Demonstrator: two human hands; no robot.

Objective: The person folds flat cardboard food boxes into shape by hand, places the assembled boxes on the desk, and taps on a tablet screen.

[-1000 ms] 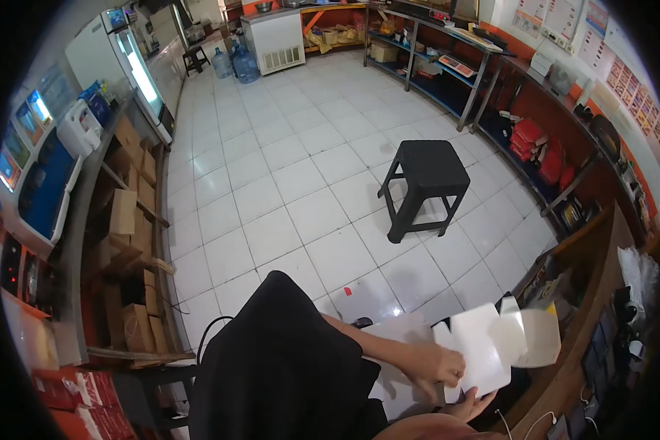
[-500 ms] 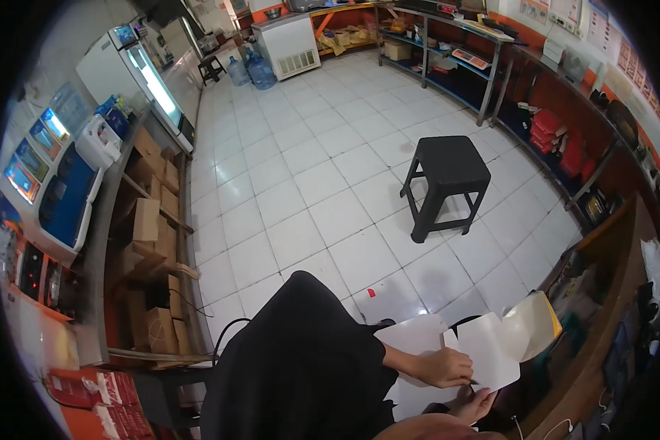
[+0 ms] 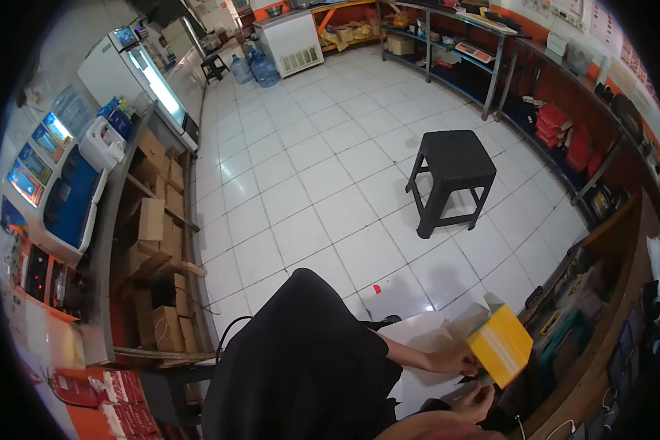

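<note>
A carton with a yellow printed face [image 3: 500, 346] is tilted up at the lower right, its pale flaps showing behind it. My left hand [image 3: 453, 359] is at the carton's left edge, fingers curled on it. Just below, my right hand [image 3: 474, 402] has its fingers bent near the carton's lower corner; whether they touch it is unclear. White sheets of card [image 3: 418, 334] lie beneath and left of my hands. A black sleeve covers much of the lower middle of the view.
A black stool [image 3: 458, 158] stands on the tiled floor ahead. Wooden shelves with cardboard boxes [image 3: 152, 220] run along the left. A curved wooden counter [image 3: 609, 293] borders the right, with metal shelving [image 3: 495, 77] beyond. A small red scrap [image 3: 378, 289] lies on the floor.
The carton has turned over, so its yellow face shows instead of the white inside. My left hand stays at its left edge. The view has shifted slightly.
</note>
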